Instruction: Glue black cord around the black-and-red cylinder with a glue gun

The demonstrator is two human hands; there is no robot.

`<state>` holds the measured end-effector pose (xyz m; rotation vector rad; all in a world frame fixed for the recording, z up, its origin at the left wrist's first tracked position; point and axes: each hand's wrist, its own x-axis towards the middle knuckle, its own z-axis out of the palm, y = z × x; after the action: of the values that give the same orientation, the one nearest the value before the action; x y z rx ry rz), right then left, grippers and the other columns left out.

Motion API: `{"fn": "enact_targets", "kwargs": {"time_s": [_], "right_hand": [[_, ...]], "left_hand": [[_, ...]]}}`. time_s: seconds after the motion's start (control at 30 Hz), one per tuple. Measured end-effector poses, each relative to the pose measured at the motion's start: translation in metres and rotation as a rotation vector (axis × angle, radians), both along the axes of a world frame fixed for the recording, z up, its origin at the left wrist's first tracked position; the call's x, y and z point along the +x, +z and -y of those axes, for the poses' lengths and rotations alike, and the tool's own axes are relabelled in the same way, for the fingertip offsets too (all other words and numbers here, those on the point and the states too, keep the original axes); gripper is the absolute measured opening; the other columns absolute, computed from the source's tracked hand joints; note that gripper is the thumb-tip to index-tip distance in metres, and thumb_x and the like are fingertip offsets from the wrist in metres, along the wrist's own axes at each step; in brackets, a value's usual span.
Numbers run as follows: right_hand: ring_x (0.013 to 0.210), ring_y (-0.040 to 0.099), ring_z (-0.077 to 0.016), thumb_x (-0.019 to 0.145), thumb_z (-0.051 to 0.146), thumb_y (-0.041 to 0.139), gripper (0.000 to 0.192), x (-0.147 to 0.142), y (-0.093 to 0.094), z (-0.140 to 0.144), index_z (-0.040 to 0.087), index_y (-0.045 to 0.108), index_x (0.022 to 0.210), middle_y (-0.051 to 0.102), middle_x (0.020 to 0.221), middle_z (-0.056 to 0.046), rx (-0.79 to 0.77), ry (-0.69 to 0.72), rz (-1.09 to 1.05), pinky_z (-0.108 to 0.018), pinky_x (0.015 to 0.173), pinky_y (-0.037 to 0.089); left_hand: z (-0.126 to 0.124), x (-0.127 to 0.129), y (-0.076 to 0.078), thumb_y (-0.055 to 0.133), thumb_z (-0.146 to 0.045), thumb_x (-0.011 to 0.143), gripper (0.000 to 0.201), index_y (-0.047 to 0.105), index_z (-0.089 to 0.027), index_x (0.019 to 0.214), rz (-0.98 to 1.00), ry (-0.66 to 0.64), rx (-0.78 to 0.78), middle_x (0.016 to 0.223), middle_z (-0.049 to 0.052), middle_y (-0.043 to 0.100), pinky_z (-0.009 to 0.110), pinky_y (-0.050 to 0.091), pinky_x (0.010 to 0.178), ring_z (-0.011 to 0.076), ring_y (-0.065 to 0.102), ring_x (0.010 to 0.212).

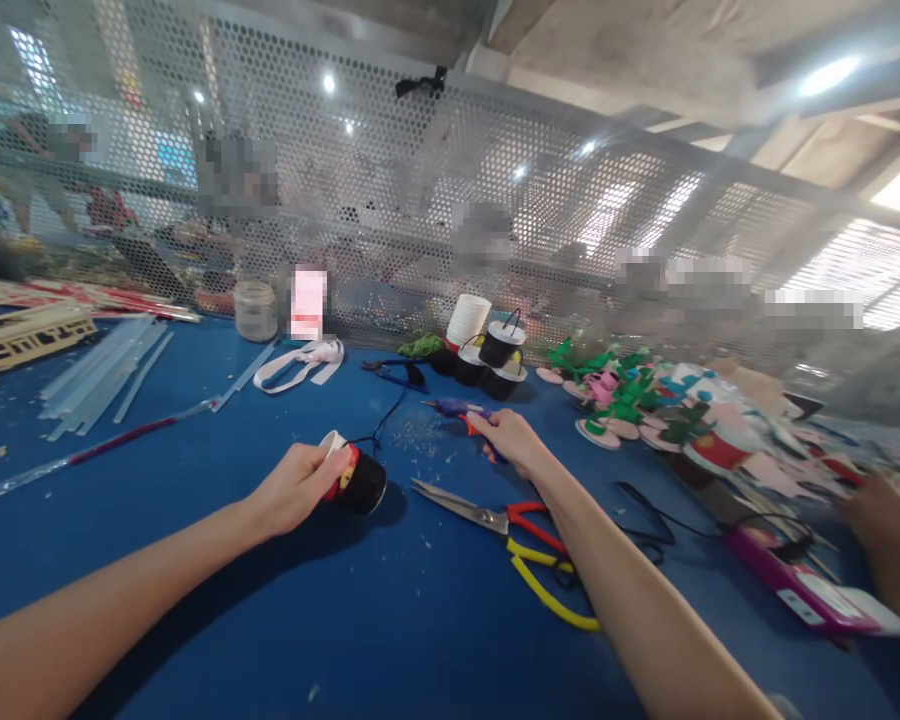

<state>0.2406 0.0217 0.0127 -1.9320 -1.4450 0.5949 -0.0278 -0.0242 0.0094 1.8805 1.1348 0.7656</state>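
My left hand [296, 487] grips a small black paper cup [358, 479] with a red and white band, tipped on its side on the blue table [195, 560]. My right hand [511, 440] is closed around the handle of a purple glue gun [456, 408], whose nozzle points left; its black cord runs toward the cup. Scissors with red and yellow handles [506, 535] lie open on the table between my two forearms.
Several clear glue sticks [101, 372] lie at the left. A stack of white cups [466, 320] and finished black cups [499, 350] stand at the back, with green and pink foam cut-outs [630, 400] to the right. Another person's hand [889, 520] is at the right edge. A perforated metal screen [420, 200] backs the table.
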Motion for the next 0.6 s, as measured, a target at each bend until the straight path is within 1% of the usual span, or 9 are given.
{"fn": "enact_targets", "kwargs": {"time_s": [0.1,0.17,0.23,0.3,0.33,0.37,0.43,0.5,0.6], "right_hand": [[0.049,0.054,-0.017,0.066,0.03,0.055,0.021,-0.004,0.002,0.002,0.016,0.047,0.051,0.051,0.045,-0.004,0.061,-0.001,0.055,-0.026,0.048,0.037],[0.063,0.056,-0.0185,0.068,0.029,0.054,0.019,-0.015,0.008,0.009,0.016,0.052,0.055,0.057,0.058,-0.007,0.11,0.049,0.069,-0.028,0.056,0.038],[0.067,0.056,-0.0179,0.071,0.036,0.05,0.026,-0.035,0.014,0.02,0.016,0.056,0.056,0.059,0.063,-0.007,0.117,0.171,0.047,-0.028,0.06,0.038],[0.065,0.056,-0.0154,0.075,0.045,0.039,0.038,-0.058,0.017,0.031,0.017,0.061,0.059,0.061,0.064,-0.004,0.071,0.344,-0.028,-0.026,0.06,0.04],[0.069,0.056,-0.0156,0.077,0.048,0.033,0.044,-0.07,0.018,0.036,0.017,0.062,0.063,0.062,0.07,-0.005,0.017,0.49,-0.148,-0.027,0.063,0.04],[0.073,0.055,-0.016,0.077,0.05,0.031,0.048,-0.081,0.017,0.041,0.017,0.063,0.066,0.062,0.074,-0.006,-0.008,0.561,-0.246,-0.028,0.066,0.04],[0.075,0.054,-0.0151,0.076,0.052,0.029,0.049,-0.099,0.015,0.046,0.017,0.063,0.069,0.062,0.073,-0.005,-0.043,0.632,-0.428,-0.028,0.07,0.038],[0.068,0.052,-0.013,0.073,0.051,0.038,0.042,-0.11,0.011,0.048,0.016,0.061,0.069,0.059,0.066,-0.002,-0.057,0.636,-0.586,-0.027,0.068,0.038],[0.054,0.046,-0.0086,0.063,0.04,0.056,0.025,-0.116,0.009,0.047,0.015,0.055,0.062,0.051,0.057,0.003,-0.012,0.515,-0.757,-0.023,0.059,0.037]], "left_hand": [[0.001,0.0,0.0,0.027,-0.044,0.078,0.042,0.028,-0.016,0.047,-0.002,0.0,0.023,0.047,-0.005,0.023,0.021,0.017,0.043,0.0061,0.022,0.045],[0.002,0.0,0.001,0.027,-0.044,0.079,0.043,0.028,-0.016,0.046,-0.007,-0.012,0.042,0.046,-0.005,0.024,0.02,0.018,0.042,0.0061,0.022,0.045],[0.004,0.001,0.002,0.027,-0.042,0.079,0.042,0.029,-0.016,0.046,-0.009,-0.026,0.072,0.046,-0.005,0.026,0.02,0.019,0.042,0.0059,0.023,0.044],[0.006,0.003,0.004,0.027,-0.04,0.08,0.041,0.031,-0.015,0.047,-0.015,-0.041,0.12,0.046,-0.005,0.028,0.019,0.021,0.043,0.0059,0.025,0.045],[0.007,0.003,0.005,0.027,-0.038,0.08,0.04,0.032,-0.015,0.047,-0.02,-0.052,0.149,0.047,-0.005,0.029,0.019,0.022,0.043,0.006,0.026,0.045],[0.008,0.004,0.006,0.027,-0.036,0.08,0.039,0.034,-0.015,0.048,-0.026,-0.069,0.183,0.048,-0.004,0.031,0.019,0.023,0.044,0.0062,0.027,0.046],[0.011,0.004,0.007,0.027,-0.032,0.081,0.038,0.035,-0.015,0.048,-0.036,-0.114,0.257,0.049,-0.004,0.033,0.019,0.025,0.046,0.0065,0.029,0.047],[0.012,0.005,0.007,0.028,-0.029,0.081,0.037,0.035,-0.015,0.047,-0.042,-0.162,0.318,0.049,-0.004,0.035,0.02,0.025,0.047,0.0068,0.029,0.047],[0.014,0.006,0.008,0.028,-0.027,0.081,0.037,0.036,-0.014,0.047,-0.044,-0.223,0.336,0.049,-0.004,0.036,0.019,0.026,0.048,0.0066,0.03,0.048]]}}
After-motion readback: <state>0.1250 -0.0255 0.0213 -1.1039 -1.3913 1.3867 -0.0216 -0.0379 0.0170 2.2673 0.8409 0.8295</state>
